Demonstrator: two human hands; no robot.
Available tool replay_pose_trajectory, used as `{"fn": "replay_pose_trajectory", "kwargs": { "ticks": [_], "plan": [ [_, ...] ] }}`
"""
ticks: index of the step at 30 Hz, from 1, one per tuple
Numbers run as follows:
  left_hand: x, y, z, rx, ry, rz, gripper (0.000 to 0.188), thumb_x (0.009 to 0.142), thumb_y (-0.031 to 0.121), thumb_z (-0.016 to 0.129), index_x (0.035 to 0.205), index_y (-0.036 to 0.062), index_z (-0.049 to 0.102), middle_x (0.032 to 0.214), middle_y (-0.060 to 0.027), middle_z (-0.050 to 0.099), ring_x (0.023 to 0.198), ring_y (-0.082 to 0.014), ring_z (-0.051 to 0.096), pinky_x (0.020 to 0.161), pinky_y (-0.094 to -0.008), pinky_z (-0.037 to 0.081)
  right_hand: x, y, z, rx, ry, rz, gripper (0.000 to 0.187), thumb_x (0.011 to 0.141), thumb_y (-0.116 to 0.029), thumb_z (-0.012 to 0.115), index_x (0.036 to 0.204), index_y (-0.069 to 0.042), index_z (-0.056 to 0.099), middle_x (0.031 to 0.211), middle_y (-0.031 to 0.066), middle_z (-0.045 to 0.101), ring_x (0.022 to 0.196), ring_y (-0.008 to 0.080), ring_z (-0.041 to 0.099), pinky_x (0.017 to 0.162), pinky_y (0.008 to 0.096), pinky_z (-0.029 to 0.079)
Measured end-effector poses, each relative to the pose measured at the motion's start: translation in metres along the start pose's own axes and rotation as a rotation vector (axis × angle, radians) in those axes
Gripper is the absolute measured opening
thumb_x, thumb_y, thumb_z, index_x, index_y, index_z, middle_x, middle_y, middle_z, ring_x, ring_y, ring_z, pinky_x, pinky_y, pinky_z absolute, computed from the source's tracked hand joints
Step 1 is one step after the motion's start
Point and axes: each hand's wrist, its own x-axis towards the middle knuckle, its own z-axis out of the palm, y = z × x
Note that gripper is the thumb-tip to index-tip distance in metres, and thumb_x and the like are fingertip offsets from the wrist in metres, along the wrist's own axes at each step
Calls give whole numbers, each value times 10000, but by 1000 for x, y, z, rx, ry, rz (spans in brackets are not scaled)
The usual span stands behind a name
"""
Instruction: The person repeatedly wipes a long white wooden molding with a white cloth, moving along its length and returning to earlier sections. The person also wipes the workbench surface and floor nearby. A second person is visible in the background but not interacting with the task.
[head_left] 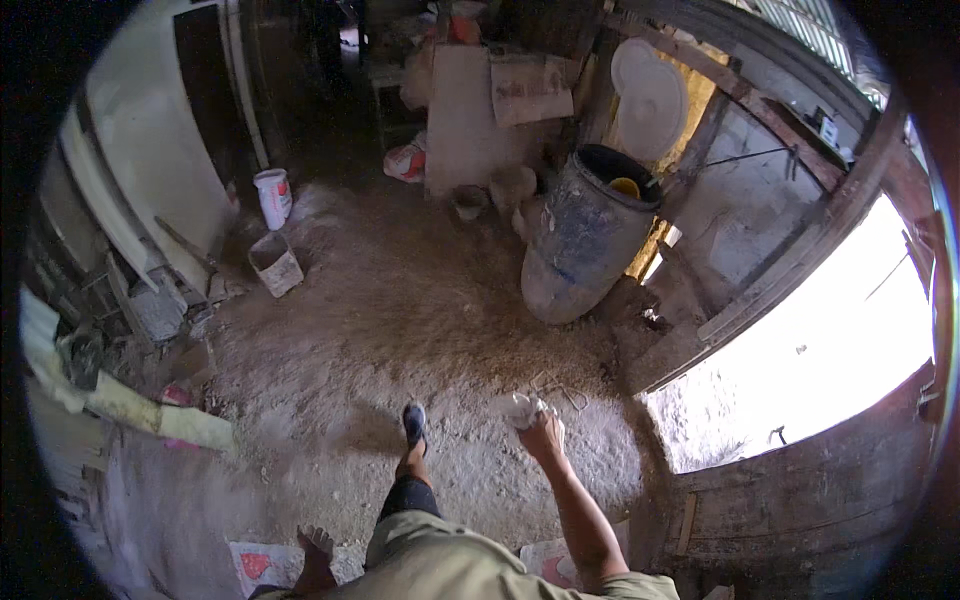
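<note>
My right hand (543, 436) reaches out ahead over the dirt floor. Its fingers are closed round a crumpled white bundle (522, 408), cloth or thin plastic; I cannot tell which. Just past it on the ground lies a thin pale bent loop (562, 388), like wire or cord. Low at my left side hangs my left hand (316, 545), fingers spread and holding nothing. Nearest to it is a pale sack with red print (256, 566). One dark shoe (414, 426) of mine shows on the floor between the hands.
A large dark blue barrel (585, 240) stands ahead right, beside a bright doorway (790, 350). At the left are a white bucket (273, 198) and a square pale container (276, 264). Small buckets (470, 202) sit near the barrel. A pale plank (160, 413) lies at the left.
</note>
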Motion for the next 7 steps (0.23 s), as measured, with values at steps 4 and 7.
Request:
{"fn": "replay_pose_trajectory", "kwargs": {
  "ticks": [4,7],
  "plan": [
    [108,73,155,-16,158,-145,824,696,699,384,1325,180,264,1370,-57,251,1216,-277,277,957,-425,254,134,67,100,-323,-175,7,367,696,-370,591,903,-71,542,786,159,610,776,353,574,714,438,450],
    [185,135,300,45,-53,-120,731,735,651,407,1290,184,308,1334,-49,293,1184,-268,310,936,-398,292,178,88,99,-307,-480,584,542,747,-513,507,1118,-119,479,988,171,597,967,338,542,893,389,383]
  ]
}}
